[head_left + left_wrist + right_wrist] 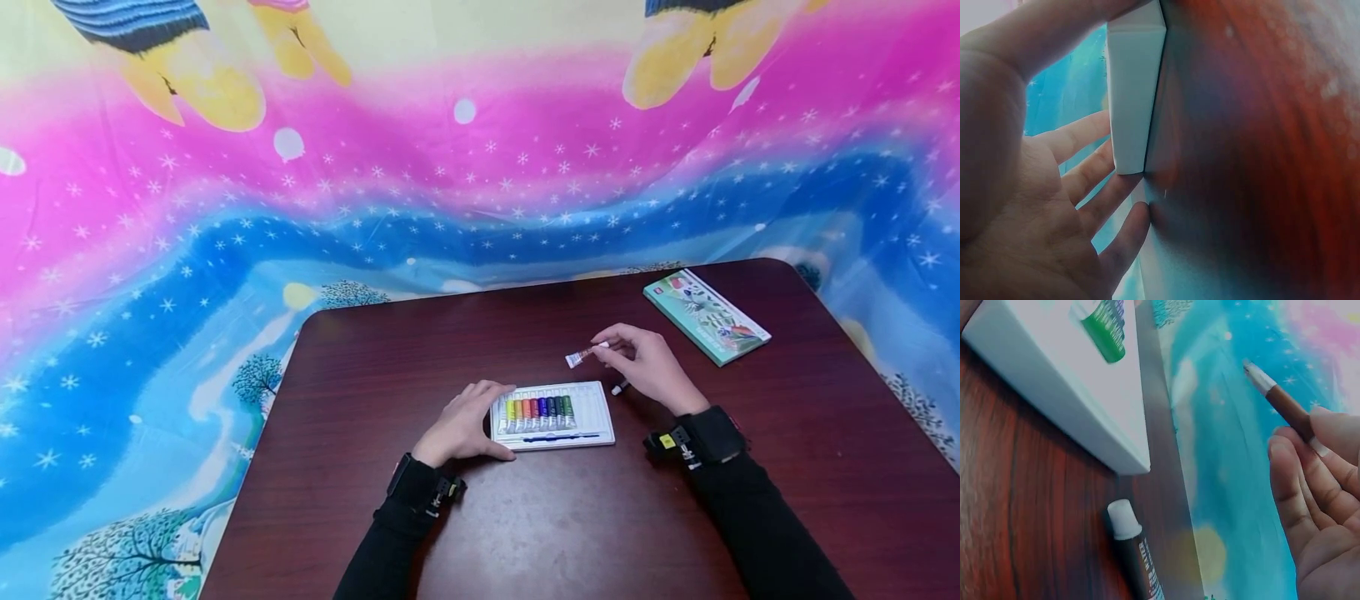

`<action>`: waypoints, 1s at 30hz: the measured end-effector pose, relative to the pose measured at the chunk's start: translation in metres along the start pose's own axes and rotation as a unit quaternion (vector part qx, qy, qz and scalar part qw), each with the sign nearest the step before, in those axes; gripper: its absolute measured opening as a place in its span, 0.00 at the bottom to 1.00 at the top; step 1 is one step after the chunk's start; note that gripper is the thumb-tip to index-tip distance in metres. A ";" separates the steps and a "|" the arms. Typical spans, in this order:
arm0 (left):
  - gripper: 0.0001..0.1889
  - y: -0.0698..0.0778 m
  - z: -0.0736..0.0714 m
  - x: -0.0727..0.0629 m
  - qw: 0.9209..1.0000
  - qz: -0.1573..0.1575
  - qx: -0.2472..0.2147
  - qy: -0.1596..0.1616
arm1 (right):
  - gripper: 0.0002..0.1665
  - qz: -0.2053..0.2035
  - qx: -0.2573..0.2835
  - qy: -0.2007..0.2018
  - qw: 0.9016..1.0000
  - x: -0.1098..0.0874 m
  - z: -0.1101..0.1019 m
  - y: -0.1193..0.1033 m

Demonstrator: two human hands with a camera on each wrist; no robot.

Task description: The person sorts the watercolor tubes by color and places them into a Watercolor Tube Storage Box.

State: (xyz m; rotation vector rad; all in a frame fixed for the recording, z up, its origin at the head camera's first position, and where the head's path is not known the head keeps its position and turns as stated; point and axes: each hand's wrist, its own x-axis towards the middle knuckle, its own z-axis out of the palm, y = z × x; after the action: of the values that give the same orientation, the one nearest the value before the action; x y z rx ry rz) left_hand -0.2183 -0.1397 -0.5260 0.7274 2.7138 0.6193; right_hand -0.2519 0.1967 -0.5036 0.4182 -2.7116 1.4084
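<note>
A white tray (596,408) lies on the table, holding a row of paint tubes (535,412) from yellow through red and blue to green, with a thin blue paintbrush (561,437) along its front. My left hand (459,423) grips the tray's left end, thumb near the front corner and fingers toward the back one. To the right, my right hand (651,367) pinches a brown paint tube (1290,411) by its cap end, raised above the table. Below that hand, a black paint tube (1138,565) with a white cap lies beside the tray, partly hidden in the head view.
A green and white box (708,317) with a plant picture lies at the back right of the dark wooden table (420,342). Behind the table hangs a colourful printed cloth (480,167) in pink and blue.
</note>
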 end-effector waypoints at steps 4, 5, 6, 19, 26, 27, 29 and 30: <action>0.56 0.000 0.000 0.000 1.000 -0.001 -0.003 -0.002 | 0.11 -0.011 0.025 0.004 1.000 -0.001 -0.001 -0.001; 0.56 0.000 0.000 0.000 1.000 -0.001 -0.003 -0.002 | 0.10 -0.013 0.030 0.007 0.999 -0.001 -0.001 -0.001; 0.56 0.000 0.000 0.000 1.000 -0.002 -0.004 -0.003 | 0.09 -0.015 0.036 0.009 0.999 -0.001 -0.001 -0.001; 0.56 0.000 -0.001 0.000 1.000 -0.002 -0.004 -0.002 | 0.16 0.023 0.160 -0.022 0.987 0.002 0.004 -0.001; 0.56 -0.001 0.000 0.000 1.000 -0.001 0.000 -0.002 | 0.17 0.054 0.144 -0.045 0.987 -0.001 0.017 0.000; 0.56 -0.001 0.000 0.000 1.000 -0.002 0.000 -0.002 | 0.16 0.056 0.135 -0.053 0.988 -0.001 0.020 0.001; 0.56 0.000 0.000 0.000 1.000 -0.003 -0.001 -0.003 | 0.15 0.056 0.113 -0.073 0.989 -0.002 0.027 0.002; 0.56 0.000 0.000 0.000 1.000 -0.003 -0.002 -0.003 | 0.15 0.053 0.103 -0.084 0.990 -0.003 0.029 0.002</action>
State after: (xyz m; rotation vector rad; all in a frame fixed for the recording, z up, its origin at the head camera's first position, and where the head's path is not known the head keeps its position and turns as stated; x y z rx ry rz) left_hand -0.2186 -0.1398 -0.5257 0.7186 2.7083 0.6198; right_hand -0.2478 0.1745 -0.5226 0.4265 -2.7638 1.7684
